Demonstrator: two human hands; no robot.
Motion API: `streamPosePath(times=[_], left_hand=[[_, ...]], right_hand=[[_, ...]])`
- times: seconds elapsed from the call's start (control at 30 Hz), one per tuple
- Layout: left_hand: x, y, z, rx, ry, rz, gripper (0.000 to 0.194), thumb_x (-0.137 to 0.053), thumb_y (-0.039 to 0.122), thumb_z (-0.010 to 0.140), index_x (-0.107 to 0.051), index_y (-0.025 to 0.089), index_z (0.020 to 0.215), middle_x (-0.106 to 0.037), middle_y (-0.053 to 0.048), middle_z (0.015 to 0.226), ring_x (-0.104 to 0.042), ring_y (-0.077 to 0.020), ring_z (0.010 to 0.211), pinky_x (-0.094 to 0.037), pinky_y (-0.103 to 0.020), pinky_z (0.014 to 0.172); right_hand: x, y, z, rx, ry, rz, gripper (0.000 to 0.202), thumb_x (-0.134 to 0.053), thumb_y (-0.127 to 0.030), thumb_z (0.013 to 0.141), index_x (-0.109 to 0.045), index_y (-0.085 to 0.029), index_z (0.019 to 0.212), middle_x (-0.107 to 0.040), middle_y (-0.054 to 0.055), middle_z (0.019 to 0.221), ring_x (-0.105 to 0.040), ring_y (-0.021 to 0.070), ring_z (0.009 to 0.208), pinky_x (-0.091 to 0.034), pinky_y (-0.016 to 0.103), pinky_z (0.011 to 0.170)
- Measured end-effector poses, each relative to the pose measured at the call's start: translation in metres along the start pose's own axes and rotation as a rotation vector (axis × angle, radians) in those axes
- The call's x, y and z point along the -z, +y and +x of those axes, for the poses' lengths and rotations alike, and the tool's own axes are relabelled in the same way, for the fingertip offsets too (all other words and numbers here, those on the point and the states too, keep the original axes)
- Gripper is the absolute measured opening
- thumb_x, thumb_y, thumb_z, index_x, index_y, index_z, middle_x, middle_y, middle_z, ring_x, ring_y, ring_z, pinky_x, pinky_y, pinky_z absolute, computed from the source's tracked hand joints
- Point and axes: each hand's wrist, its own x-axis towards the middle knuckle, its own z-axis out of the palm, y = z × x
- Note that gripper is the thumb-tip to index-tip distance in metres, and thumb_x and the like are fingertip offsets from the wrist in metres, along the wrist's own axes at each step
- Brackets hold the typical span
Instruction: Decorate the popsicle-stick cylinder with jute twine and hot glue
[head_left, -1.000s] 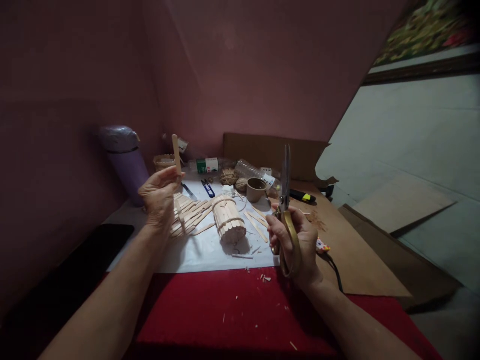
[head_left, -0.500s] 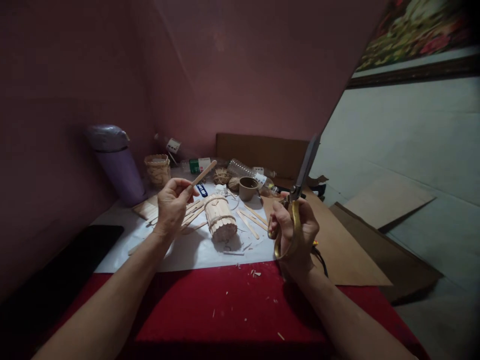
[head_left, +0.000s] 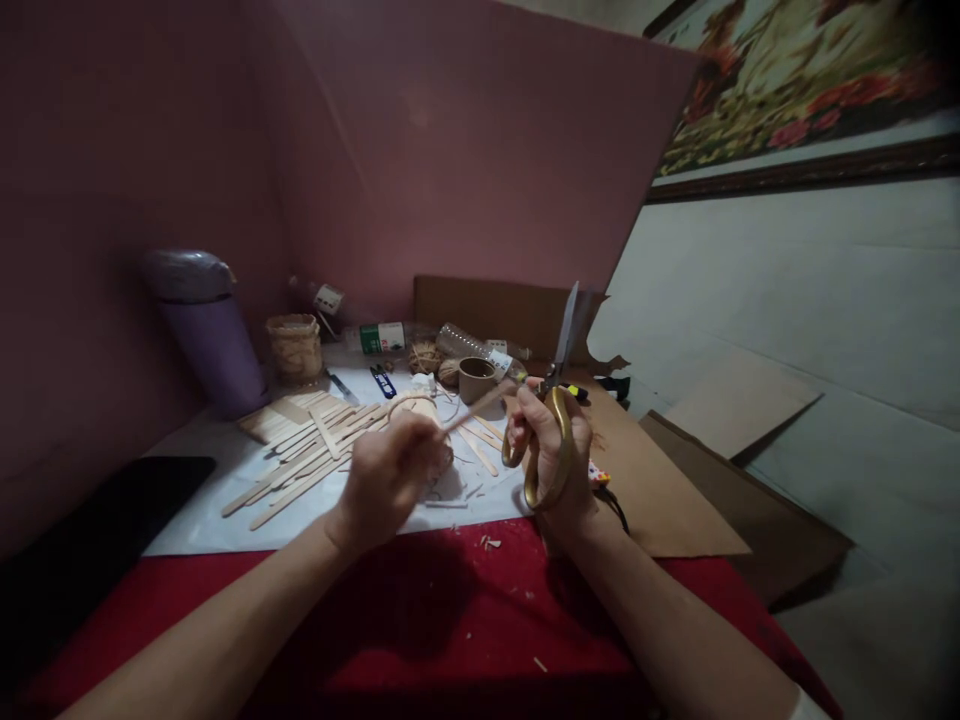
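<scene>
My left hand (head_left: 394,470) pinches a flat wooden craft stick (head_left: 484,402) by one end; it slants up to the right toward my other hand, slightly blurred. My right hand (head_left: 551,445) is closed around the gold handles of a pair of scissors (head_left: 559,385), whose blades point upward. The stick's far end reaches close to my right fingers; whether they touch it I cannot tell. Behind my left hand lies a small stick-covered container (head_left: 415,405), mostly hidden. Many loose craft sticks (head_left: 300,465) are heaped on white paper (head_left: 202,530) to the left.
A purple tumbler (head_left: 214,345) and a wood-clad cup (head_left: 295,348) stand at the back left. Plastic bottles (head_left: 382,338), twine balls (head_left: 425,357), a brown cup (head_left: 476,380) and a blue cutter (head_left: 382,382) sit behind. Cardboard (head_left: 660,490) covers the right; scraps dot the red cloth (head_left: 465,640).
My left hand has moved right and down, bringing the craft stick across to the scissors hand. My right hand shifted slightly left in view. The stick heap is now uncovered.
</scene>
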Motion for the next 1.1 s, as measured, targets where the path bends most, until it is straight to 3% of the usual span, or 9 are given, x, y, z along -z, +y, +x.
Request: streamPosePath(times=[0.1, 0.2, 0.43, 0.6, 0.67, 0.87, 1.03, 1.1], left_hand=[[-0.011, 0.011, -0.01, 0.004, -0.215, 0.036, 0.011, -0.048, 0.016, 0.091, -0.053, 0.019, 0.082, -0.061, 0.001, 0.063, -0.055, -0.0109, 0.053, -0.041, -0.023, 0.053], [-0.017, 0.011, -0.015, 0.096, -0.31, 0.155, 0.014, -0.045, 0.019, 0.092, -0.051, 0.019, 0.079, -0.06, -0.001, 0.064, -0.054, -0.013, 0.053, -0.039, -0.025, 0.052], [-0.015, -0.003, -0.012, 0.312, -0.283, 0.212, 0.014, -0.044, 0.027, 0.092, -0.051, 0.022, 0.081, -0.056, 0.001, 0.064, -0.049, -0.0144, 0.054, -0.035, -0.028, 0.056], [-0.021, 0.003, -0.011, 0.488, -0.19, -0.17, 0.02, -0.047, 0.033, 0.092, -0.052, 0.021, 0.077, -0.064, -0.003, 0.072, -0.055, -0.0147, 0.062, -0.04, -0.027, 0.059], [-0.024, 0.008, -0.012, 0.587, -0.177, -0.354, 0.025, -0.046, 0.039, 0.093, -0.049, 0.021, 0.076, -0.065, -0.003, 0.068, -0.052, -0.0131, 0.055, -0.041, -0.026, 0.055], [-0.03, 0.018, -0.017, 0.739, -0.313, -0.527, 0.029, -0.047, 0.048, 0.092, -0.046, 0.021, 0.079, -0.066, -0.002, 0.059, -0.048, -0.0106, 0.043, -0.035, -0.022, 0.044], [-0.028, 0.026, -0.012, 0.848, -0.38, -0.745, 0.03, -0.054, 0.048, 0.086, -0.047, 0.02, 0.079, -0.063, -0.001, 0.05, -0.044, -0.009, 0.037, -0.029, -0.02, 0.039], [-0.028, 0.029, -0.01, 0.877, -0.362, -0.837, 0.031, -0.06, 0.047, 0.082, -0.048, 0.019, 0.075, -0.057, 0.002, 0.043, -0.046, -0.0093, 0.038, -0.033, -0.02, 0.042]], right_hand=[[-0.001, 0.001, 0.0, -0.05, 0.061, 0.034, 0.035, -0.076, -0.036, 0.07, -0.056, -0.021, 0.095, -0.051, -0.009, 0.059, -0.045, 0.0059, 0.043, -0.037, 0.017, 0.038], [0.0, 0.002, 0.003, -0.053, 0.126, 0.056, 0.037, -0.078, -0.035, 0.067, -0.057, -0.02, 0.094, -0.054, -0.007, 0.06, -0.048, 0.0063, 0.044, -0.038, 0.016, 0.038], [0.003, 0.009, 0.009, -0.074, 0.181, 0.084, 0.041, -0.078, -0.044, 0.067, -0.056, -0.02, 0.092, -0.055, -0.008, 0.058, -0.047, 0.0051, 0.042, -0.041, 0.016, 0.039], [0.001, 0.012, 0.003, -0.176, 0.13, 0.118, 0.049, -0.077, -0.055, 0.065, -0.053, -0.02, 0.089, -0.059, -0.006, 0.061, -0.051, 0.0073, 0.043, -0.045, 0.018, 0.04], [0.0, 0.011, -0.001, -0.193, 0.063, 0.144, 0.051, -0.076, -0.056, 0.066, -0.053, -0.02, 0.094, -0.062, -0.004, 0.064, -0.053, 0.0078, 0.045, -0.046, 0.018, 0.041], [-0.002, 0.005, -0.013, -0.126, -0.068, 0.009, 0.041, -0.077, -0.035, 0.07, -0.056, -0.021, 0.102, -0.055, -0.008, 0.057, -0.05, 0.0082, 0.041, -0.043, 0.018, 0.037], [0.003, 0.009, -0.007, -0.151, -0.025, -0.014, 0.042, -0.078, -0.032, 0.068, -0.056, -0.021, 0.102, -0.055, -0.008, 0.057, -0.049, 0.0081, 0.04, -0.042, 0.018, 0.037], [0.004, 0.009, -0.006, -0.156, -0.015, -0.037, 0.042, -0.078, -0.032, 0.067, -0.057, -0.021, 0.101, -0.055, -0.009, 0.056, -0.049, 0.0082, 0.04, -0.042, 0.019, 0.037]])
